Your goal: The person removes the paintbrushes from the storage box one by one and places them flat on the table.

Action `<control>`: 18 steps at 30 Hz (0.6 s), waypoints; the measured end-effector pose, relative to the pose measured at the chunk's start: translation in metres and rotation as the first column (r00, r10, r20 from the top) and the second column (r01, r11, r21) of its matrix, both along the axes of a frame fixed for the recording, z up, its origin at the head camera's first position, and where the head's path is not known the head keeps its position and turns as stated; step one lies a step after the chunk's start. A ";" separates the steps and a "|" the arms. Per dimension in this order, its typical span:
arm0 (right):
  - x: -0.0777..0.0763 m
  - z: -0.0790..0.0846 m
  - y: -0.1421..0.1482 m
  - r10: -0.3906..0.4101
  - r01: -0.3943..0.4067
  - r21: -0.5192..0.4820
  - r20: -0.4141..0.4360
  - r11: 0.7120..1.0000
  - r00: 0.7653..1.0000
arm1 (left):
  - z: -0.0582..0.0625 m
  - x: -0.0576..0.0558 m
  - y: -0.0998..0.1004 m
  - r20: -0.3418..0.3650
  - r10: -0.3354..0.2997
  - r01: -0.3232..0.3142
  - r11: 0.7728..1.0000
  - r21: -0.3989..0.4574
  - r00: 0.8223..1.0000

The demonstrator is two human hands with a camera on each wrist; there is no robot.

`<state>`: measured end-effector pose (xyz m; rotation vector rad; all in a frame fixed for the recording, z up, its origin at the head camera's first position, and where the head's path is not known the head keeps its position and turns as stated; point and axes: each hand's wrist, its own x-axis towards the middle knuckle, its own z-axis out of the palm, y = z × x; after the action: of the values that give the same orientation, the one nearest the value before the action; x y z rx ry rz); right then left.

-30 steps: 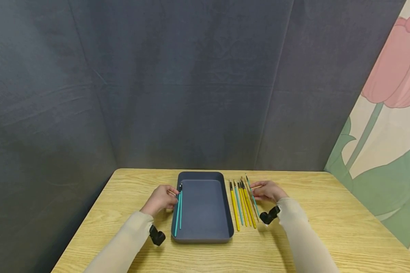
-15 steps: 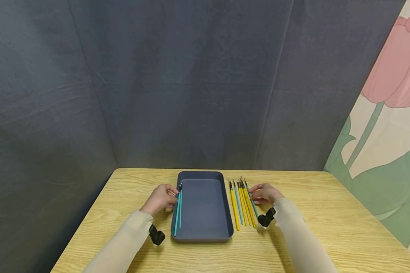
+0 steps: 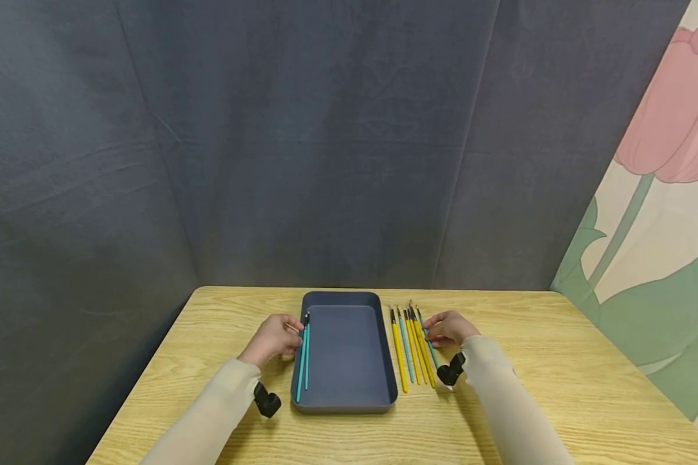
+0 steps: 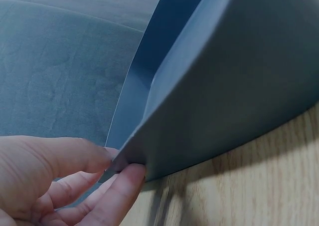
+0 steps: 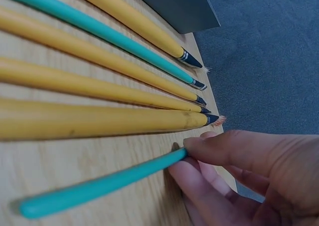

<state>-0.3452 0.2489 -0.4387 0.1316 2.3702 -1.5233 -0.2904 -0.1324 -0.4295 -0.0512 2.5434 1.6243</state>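
Observation:
My left hand (image 3: 274, 339) pinches the left rim of a dark grey tray (image 3: 349, 409), thumb on top and a finger against the outer wall (image 4: 214, 96). Inside that tray, two teal paintbrushes (image 3: 302, 365) lie along its left side. To the right of the tray, my right hand (image 3: 449, 329) pinches a slim teal paintbrush (image 5: 109, 186) between thumb and fingers; its bristle end is hidden by the hand in the right wrist view. Beside it lies a row of several yellow paintbrushes (image 5: 99, 123) with another teal paintbrush (image 5: 109, 34) among them.
Everything stands on a light wood table (image 3: 547, 387). A dark grey curtain (image 3: 326, 161) hangs behind its far edge. At the right is a panel with a tulip picture (image 3: 651, 258). Each wrist wears a small black camera (image 3: 266, 400).
My right hand has come left and slightly nearer, bringing the teal paintbrush down alongside the row. It barely moves in the last half second. The left hand keeps its place on the tray.

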 end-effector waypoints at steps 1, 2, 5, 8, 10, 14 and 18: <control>0.000 0.000 0.000 0.001 -0.001 -0.001 -0.002 1.000 1.000 | 0.000 0.000 0.000 -0.001 0.000 0.000 1.000 -0.002 1.000; 0.000 0.000 -0.001 0.004 -0.004 0.000 -0.002 1.000 1.000 | 0.000 0.000 0.000 -0.001 0.000 0.000 1.000 -0.003 1.000; 0.000 0.001 -0.001 0.002 -0.002 0.003 -0.001 1.000 1.000 | -0.001 0.000 0.000 -0.002 -0.001 0.001 1.000 -0.003 1.000; 0.000 0.001 -0.002 0.002 -0.002 0.009 0.004 1.000 1.000 | 0.000 0.000 0.000 -0.001 -0.001 0.001 1.000 -0.001 1.000; 0.000 0.001 -0.002 -0.002 0.002 0.013 0.006 1.000 1.000 | 0.000 0.000 0.000 -0.001 -0.002 0.002 1.000 -0.001 1.000; 0.000 0.001 -0.002 0.003 -0.003 0.028 -0.001 1.000 1.000 | 0.000 -0.001 0.000 -0.001 -0.001 0.001 1.000 -0.003 1.000; -0.001 0.001 -0.002 -0.004 0.004 0.033 -0.004 0.999 1.000 | -0.001 -0.001 0.000 -0.002 0.002 -0.002 1.000 -0.003 1.000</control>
<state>-0.3458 0.2473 -0.4374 0.1403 2.4002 -1.4883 -0.2913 -0.1322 -0.4304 -0.0521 2.5474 1.6223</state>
